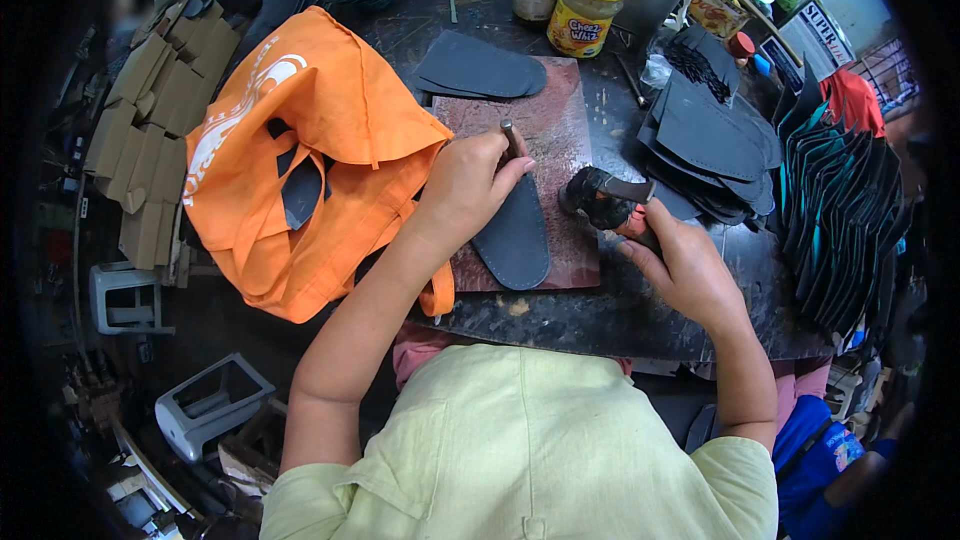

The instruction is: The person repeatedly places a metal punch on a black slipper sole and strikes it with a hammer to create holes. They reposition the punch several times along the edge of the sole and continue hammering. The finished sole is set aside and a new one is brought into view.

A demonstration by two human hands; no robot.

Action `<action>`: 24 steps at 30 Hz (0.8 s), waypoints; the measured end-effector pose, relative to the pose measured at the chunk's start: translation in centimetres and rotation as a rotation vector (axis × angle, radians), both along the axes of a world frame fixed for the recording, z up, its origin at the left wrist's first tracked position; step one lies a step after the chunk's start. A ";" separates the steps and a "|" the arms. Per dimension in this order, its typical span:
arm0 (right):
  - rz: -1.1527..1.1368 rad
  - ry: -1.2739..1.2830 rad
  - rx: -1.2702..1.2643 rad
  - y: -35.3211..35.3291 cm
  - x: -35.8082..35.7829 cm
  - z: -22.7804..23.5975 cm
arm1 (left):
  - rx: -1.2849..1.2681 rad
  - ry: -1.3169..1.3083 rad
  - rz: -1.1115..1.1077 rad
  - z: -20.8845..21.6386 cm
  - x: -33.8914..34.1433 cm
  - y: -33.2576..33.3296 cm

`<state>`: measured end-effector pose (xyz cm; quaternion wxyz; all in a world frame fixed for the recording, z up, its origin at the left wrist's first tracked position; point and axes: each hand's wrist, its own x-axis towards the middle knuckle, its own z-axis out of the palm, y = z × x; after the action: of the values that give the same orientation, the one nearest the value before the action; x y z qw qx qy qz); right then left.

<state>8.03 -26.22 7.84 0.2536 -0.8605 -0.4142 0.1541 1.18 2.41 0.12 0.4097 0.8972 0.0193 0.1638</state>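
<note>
In my left hand (468,180) a short metal punch (513,137) stands nearly upright, its fingers closed round it. It is over a black sole-shaped piece (512,240) with a line of small marks along its edge. That piece lies on a worn reddish board (565,160). Off the board's right side, my right hand (685,260) grips a hammer (605,198) whose head is wrapped in dark material. The hammer is apart from the punch. Whether the punch tip touches the piece is hidden behind my left hand.
An orange cloth bag (330,120) lies left of the board. More black sole pieces (480,65) rest at its far end, and stacks (715,140) stand at right beside a long row of them (840,210). Two jars (585,10) stand at the back; stools (210,405) are lower left.
</note>
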 end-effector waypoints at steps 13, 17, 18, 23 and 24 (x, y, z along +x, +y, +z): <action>0.051 -0.082 0.809 1.8 -1.1 4.4 | 0.093 -0.080 -0.030 0.8 -0.3 -0.9; 0.060 -0.158 0.510 3.2 -0.7 2.8 | 0.175 -0.176 -0.028 0.4 -0.5 -1.3; 0.095 -0.223 0.278 3.5 -0.4 2.9 | 0.182 -0.176 -0.020 0.3 -0.5 -1.4; 0.116 -0.191 0.134 4.1 0.3 5.4 | 0.124 -0.052 0.060 0.3 -0.9 -1.4; 0.117 -0.185 0.145 4.1 0.4 6.0 | 0.067 -0.046 0.037 0.4 -0.9 -1.2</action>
<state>8.38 -22.16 13.80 0.2662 -0.8247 -0.4955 0.0583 0.28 1.17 0.55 0.3768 0.9058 0.0211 0.1926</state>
